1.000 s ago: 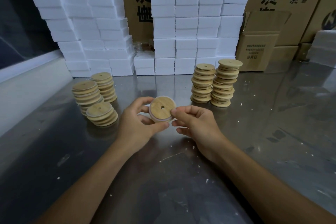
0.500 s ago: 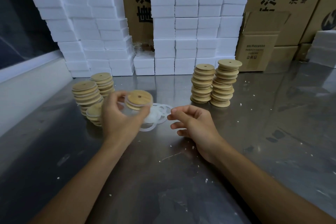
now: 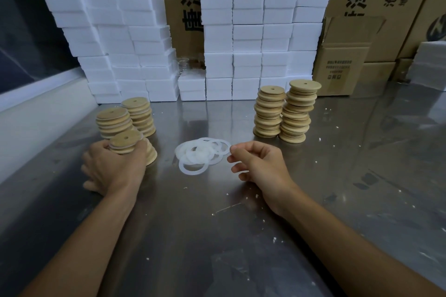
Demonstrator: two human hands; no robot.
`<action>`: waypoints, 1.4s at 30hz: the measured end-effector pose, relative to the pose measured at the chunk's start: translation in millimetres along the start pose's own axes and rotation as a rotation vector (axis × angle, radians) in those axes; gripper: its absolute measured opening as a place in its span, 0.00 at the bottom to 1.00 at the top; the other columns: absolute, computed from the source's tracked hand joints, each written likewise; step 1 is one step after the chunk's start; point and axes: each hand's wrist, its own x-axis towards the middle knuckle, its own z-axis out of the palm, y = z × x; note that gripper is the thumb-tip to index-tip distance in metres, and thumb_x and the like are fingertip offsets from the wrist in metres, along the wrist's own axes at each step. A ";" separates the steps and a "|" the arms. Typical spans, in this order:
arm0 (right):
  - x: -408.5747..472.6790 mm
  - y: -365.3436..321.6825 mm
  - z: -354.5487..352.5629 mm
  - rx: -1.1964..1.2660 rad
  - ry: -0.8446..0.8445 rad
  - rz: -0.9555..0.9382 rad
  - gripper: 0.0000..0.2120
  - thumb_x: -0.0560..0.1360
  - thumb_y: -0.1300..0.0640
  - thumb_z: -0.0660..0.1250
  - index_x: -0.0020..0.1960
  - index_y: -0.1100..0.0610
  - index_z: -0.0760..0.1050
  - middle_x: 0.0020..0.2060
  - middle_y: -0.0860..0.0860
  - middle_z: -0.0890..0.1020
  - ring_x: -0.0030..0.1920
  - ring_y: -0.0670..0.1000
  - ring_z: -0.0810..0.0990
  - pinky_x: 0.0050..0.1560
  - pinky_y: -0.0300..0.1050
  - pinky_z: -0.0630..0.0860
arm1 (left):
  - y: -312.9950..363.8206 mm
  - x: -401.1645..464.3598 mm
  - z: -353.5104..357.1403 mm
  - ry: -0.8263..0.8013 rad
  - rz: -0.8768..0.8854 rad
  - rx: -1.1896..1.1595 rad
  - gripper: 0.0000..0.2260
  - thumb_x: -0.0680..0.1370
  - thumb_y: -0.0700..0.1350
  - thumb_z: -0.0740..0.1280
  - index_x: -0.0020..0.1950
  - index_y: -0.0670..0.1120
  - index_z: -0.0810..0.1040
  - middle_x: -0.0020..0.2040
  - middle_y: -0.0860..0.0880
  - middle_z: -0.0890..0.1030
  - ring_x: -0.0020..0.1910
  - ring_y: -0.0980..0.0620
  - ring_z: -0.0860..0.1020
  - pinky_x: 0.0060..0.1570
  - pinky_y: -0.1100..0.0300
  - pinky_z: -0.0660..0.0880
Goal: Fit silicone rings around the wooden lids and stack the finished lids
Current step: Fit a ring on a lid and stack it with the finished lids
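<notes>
My left hand [image 3: 113, 169] grips a wooden lid [image 3: 125, 142] with a ring round it, on top of the short front stack [image 3: 150, 155] at the left. Behind it stand two taller stacks of ringed lids [image 3: 113, 122]. A loose pile of white silicone rings [image 3: 201, 154] lies in the middle of the steel table [image 3: 217, 236]. My right hand [image 3: 259, 164] hovers just right of the rings, fingers loosely curled, holding nothing. Two tall stacks of bare wooden lids [image 3: 284, 113] stand at the right.
White foam blocks [image 3: 248, 31] are piled along the back, with cardboard boxes [image 3: 342, 55] behind and to the right. A white ledge [image 3: 36, 108] borders the table's left side. Small white crumbs are scattered over the steel.
My left hand carried the ringed lid left and down onto the short front stack. My right hand let go of the lid and stayed beside the rings.
</notes>
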 end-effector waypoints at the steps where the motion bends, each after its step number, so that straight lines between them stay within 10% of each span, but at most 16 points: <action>1: 0.4 0.4 -0.3 -0.002 0.000 -0.001 0.07 0.77 0.59 0.70 0.51 0.64 0.81 0.36 0.51 0.85 0.33 0.45 0.80 0.32 0.36 0.74 | 0.1 0.2 0.5 -0.004 -0.001 -0.001 0.26 0.63 0.61 0.72 0.54 0.49 0.74 0.62 0.45 0.75 0.65 0.41 0.70 0.62 0.40 0.63; 16: 11.4 9.2 -11.5 -0.378 0.349 -0.558 0.06 0.74 0.59 0.71 0.49 0.50 0.78 0.39 0.42 0.82 0.39 0.40 0.79 0.41 0.30 0.73 | 4.9 -8.5 0.5 -0.052 0.044 0.011 0.35 0.60 0.56 0.79 0.61 0.49 0.68 0.64 0.46 0.72 0.67 0.43 0.68 0.65 0.42 0.61; 25: 47.5 5.4 -49.0 -0.445 0.810 -0.587 0.24 0.74 0.52 0.71 0.66 0.59 0.69 0.60 0.55 0.72 0.62 0.55 0.72 0.64 0.56 0.69 | 20.4 -43.1 -0.6 -0.035 0.543 -0.018 0.17 0.69 0.45 0.74 0.52 0.45 0.71 0.52 0.46 0.74 0.55 0.43 0.71 0.55 0.49 0.62; 30: 69.5 3.4 -58.9 -0.596 0.829 -0.638 0.29 0.75 0.48 0.70 0.71 0.58 0.67 0.68 0.55 0.69 0.69 0.53 0.68 0.67 0.53 0.62 | 23.3 -57.8 4.8 -0.272 0.767 -0.108 0.09 0.71 0.38 0.73 0.46 0.41 0.75 0.43 0.46 0.76 0.42 0.47 0.74 0.40 0.53 0.72; 42: 124.9 4.7 -90.7 -0.670 0.815 -0.675 0.32 0.75 0.41 0.66 0.76 0.50 0.63 0.73 0.53 0.69 0.74 0.53 0.65 0.69 0.53 0.58 | 19.5 -53.4 12.5 -0.356 0.698 -0.142 0.06 0.72 0.38 0.72 0.43 0.45 0.76 0.35 0.50 0.77 0.36 0.53 0.76 0.34 0.63 0.72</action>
